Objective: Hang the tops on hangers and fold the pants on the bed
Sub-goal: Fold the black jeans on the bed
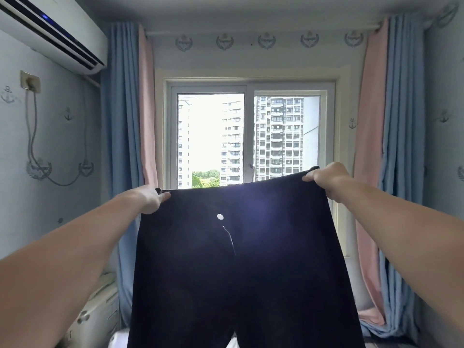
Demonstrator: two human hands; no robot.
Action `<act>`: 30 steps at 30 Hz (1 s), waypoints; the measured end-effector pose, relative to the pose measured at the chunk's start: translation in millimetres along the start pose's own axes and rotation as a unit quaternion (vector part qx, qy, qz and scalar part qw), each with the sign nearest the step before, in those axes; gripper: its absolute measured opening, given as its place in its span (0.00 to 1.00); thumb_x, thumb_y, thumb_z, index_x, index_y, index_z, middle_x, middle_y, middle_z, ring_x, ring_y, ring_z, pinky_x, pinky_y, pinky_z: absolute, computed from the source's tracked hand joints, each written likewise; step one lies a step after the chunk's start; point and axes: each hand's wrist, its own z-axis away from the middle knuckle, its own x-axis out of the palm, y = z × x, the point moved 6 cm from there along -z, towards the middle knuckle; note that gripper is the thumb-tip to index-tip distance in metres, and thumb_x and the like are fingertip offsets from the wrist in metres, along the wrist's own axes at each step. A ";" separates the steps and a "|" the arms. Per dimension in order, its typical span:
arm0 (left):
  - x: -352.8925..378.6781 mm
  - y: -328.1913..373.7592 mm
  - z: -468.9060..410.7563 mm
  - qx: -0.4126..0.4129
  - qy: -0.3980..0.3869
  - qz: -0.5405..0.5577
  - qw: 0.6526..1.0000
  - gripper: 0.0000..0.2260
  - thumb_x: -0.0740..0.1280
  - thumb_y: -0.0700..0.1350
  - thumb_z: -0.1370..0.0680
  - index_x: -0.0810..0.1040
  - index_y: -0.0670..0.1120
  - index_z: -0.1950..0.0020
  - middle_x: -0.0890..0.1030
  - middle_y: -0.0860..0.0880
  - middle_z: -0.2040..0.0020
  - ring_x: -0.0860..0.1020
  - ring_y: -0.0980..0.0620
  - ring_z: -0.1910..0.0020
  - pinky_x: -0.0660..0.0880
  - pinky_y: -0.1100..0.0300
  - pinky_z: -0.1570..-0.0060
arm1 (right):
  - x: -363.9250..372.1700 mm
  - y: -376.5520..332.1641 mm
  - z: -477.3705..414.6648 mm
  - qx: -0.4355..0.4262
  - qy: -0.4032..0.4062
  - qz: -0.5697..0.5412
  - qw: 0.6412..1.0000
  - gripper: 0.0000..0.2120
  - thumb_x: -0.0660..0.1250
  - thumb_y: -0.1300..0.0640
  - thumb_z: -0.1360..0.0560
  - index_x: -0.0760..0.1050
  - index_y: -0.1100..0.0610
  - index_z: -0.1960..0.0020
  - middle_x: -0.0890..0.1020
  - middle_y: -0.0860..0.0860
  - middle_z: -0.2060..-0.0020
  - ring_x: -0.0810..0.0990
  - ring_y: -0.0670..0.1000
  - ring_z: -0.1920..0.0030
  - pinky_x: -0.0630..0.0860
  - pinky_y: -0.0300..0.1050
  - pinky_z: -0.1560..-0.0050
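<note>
Head view: left hand (150, 200) and right hand (326, 178) each pinch a waistband corner of dark pants (238, 272), legs hanging straight down.

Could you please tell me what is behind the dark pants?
The window, with apartment towers outside, shows above the dark pants that the left hand and right hand hold up. What lies beneath the window is covered.

Dark pants (251, 272) hang upright, waistband stretched wide (zipper open)
</note>
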 end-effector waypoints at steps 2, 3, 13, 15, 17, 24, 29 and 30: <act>-1.2 -5.9 -3.1 0.011 -0.012 0.007 1.000 0.29 0.51 0.60 0.15 0.58 0.45 0.19 0.64 0.45 0.22 0.64 0.43 0.24 0.62 0.53 0.27 | -1.7 3.7 4.1 0.010 0.003 0.002 1.000 0.19 0.79 0.58 0.33 0.78 0.62 0.46 0.83 0.57 0.49 0.82 0.59 0.48 0.80 0.50 0.52; -1.1 -9.7 -1.9 0.010 -0.009 0.024 1.000 0.31 0.53 0.63 0.17 0.60 0.46 0.20 0.65 0.46 0.22 0.62 0.42 0.23 0.61 0.51 0.26 | -0.8 5.8 5.2 0.013 0.002 0.002 1.000 0.18 0.79 0.58 0.32 0.78 0.61 0.46 0.83 0.57 0.48 0.82 0.59 0.47 0.80 0.51 0.51; 54.3 -2.5 -0.4 -0.073 -0.119 0.445 0.885 0.16 0.55 0.43 0.19 0.80 0.37 0.50 0.84 0.39 0.57 0.82 0.42 0.58 0.79 0.51 0.49 | 38.8 10.1 26.1 0.052 -0.050 -0.013 0.997 0.06 0.73 0.60 0.24 0.76 0.58 0.57 0.81 0.54 0.55 0.79 0.52 0.58 0.81 0.41 0.61; 62.0 5.3 0.3 -0.083 -0.134 0.489 0.858 0.19 0.55 0.47 0.17 0.82 0.37 0.45 0.86 0.41 0.56 0.84 0.44 0.55 0.79 0.50 0.43 | 49.1 9.9 36.0 0.083 -0.089 -0.032 0.992 0.07 0.73 0.56 0.24 0.77 0.54 0.59 0.77 0.49 0.63 0.72 0.46 0.69 0.69 0.34 0.78; 60.5 20.1 10.1 -0.079 -0.131 0.555 0.818 0.17 0.58 0.51 0.16 0.80 0.40 0.40 0.86 0.42 0.53 0.85 0.45 0.53 0.82 0.51 0.49 | 62.7 6.4 43.9 0.103 -0.136 -0.048 0.984 0.08 0.75 0.54 0.26 0.79 0.53 0.61 0.77 0.48 0.66 0.66 0.44 0.73 0.62 0.32 0.76; 37.9 85.7 62.4 0.040 -0.153 0.690 0.706 0.10 0.65 0.46 0.17 0.76 0.41 0.40 0.84 0.41 0.47 0.84 0.42 0.50 0.83 0.49 0.59 | 107.9 -31.7 71.6 0.100 -0.292 -0.148 0.940 0.10 0.76 0.55 0.27 0.76 0.55 0.61 0.78 0.48 0.71 0.67 0.41 0.79 0.60 0.29 0.79; 37.6 112.7 92.9 0.155 -0.222 0.662 0.699 0.10 0.62 0.42 0.18 0.77 0.42 0.39 0.83 0.43 0.44 0.81 0.46 0.50 0.78 0.53 0.52 | 126.2 -64.4 96.4 0.037 -0.342 -0.139 0.929 0.11 0.73 0.57 0.24 0.75 0.56 0.62 0.75 0.49 0.69 0.69 0.42 0.80 0.62 0.31 0.81; 37.8 115.5 95.8 0.183 -0.231 0.649 0.701 0.10 0.62 0.40 0.19 0.77 0.42 0.40 0.82 0.43 0.46 0.80 0.46 0.50 0.77 0.53 0.52 | 128.1 -68.0 97.8 0.026 -0.338 -0.138 0.930 0.09 0.73 0.57 0.24 0.76 0.56 0.61 0.76 0.49 0.69 0.69 0.42 0.79 0.63 0.31 0.81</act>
